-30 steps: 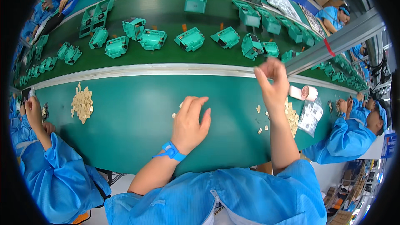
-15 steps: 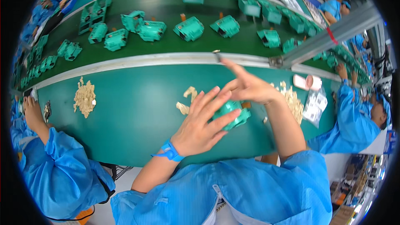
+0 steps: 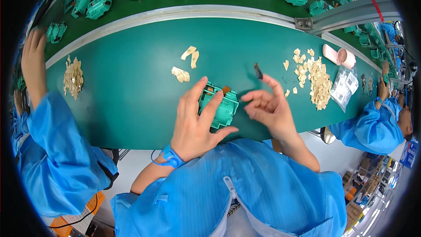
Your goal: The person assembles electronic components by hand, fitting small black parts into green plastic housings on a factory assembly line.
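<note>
A green plastic housing (image 3: 226,110) rests on the table in front of me, its ribbed open side facing up and an orange-brown tab showing at its far edge. My left hand (image 3: 189,125) grips it from the left, fingers over its far side and thumb along the near side. To its right, my right hand (image 3: 275,115) is raised, apart from the housing, with the fingers loosely bent and separated. A small dark strip (image 3: 258,70) stands at the tip of the right index finger; how it stays there is unclear.
Cream paper pieces (image 3: 180,74) lie beyond the housing. Larger piles sit at right (image 3: 320,83) and far left (image 3: 73,78). A pink handheld fan (image 3: 345,57) and a clear bag (image 3: 344,88) are at right. Beyond a metal rail (image 3: 210,12), a belt carries green housings. Co-workers flank me.
My right hand has moved off the housing to the right, keeping the dark strip at its fingertip. More of the housing's inside now shows. The whole view has tilted downward.
</note>
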A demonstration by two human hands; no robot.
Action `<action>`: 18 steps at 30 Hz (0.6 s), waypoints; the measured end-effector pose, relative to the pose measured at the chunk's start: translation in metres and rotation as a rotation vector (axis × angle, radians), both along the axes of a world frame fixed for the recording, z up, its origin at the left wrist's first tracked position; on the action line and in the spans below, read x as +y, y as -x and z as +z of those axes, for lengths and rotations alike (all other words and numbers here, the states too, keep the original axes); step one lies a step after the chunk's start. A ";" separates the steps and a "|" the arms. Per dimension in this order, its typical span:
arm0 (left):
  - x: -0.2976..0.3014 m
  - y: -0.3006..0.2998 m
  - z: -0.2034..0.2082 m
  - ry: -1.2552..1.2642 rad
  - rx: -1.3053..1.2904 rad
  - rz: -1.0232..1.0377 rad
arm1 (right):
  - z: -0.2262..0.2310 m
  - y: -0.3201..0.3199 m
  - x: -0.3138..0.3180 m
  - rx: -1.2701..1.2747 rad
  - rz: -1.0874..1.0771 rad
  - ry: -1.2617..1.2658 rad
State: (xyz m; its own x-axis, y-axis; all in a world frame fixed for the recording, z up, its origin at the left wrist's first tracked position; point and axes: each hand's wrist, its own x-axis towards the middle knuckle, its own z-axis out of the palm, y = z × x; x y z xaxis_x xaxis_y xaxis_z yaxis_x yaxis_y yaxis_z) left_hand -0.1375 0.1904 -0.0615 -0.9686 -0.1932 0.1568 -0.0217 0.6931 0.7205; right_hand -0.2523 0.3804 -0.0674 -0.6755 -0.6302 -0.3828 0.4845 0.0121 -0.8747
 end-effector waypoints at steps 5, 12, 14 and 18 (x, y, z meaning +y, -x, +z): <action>-0.001 -0.002 -0.005 0.058 0.035 -0.030 | -0.002 -0.027 -0.013 -0.182 -0.056 0.049; -0.001 -0.001 -0.011 0.074 0.047 -0.023 | -0.003 -0.024 -0.019 -0.204 -0.034 0.012; -0.001 -0.001 -0.011 0.068 0.061 -0.019 | -0.002 -0.024 -0.019 -0.208 -0.029 0.004; -0.002 0.000 -0.013 0.056 0.065 -0.016 | -0.006 -0.026 -0.018 -0.204 -0.037 0.022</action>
State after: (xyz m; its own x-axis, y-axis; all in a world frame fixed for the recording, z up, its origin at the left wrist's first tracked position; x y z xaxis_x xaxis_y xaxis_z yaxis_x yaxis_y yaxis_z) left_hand -0.1372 0.1880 -0.0743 -0.9590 -0.1670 0.2290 0.0350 0.7319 0.6805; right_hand -0.2266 0.3626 -0.0730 -0.6085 -0.6163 -0.4999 0.6510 -0.0274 -0.7586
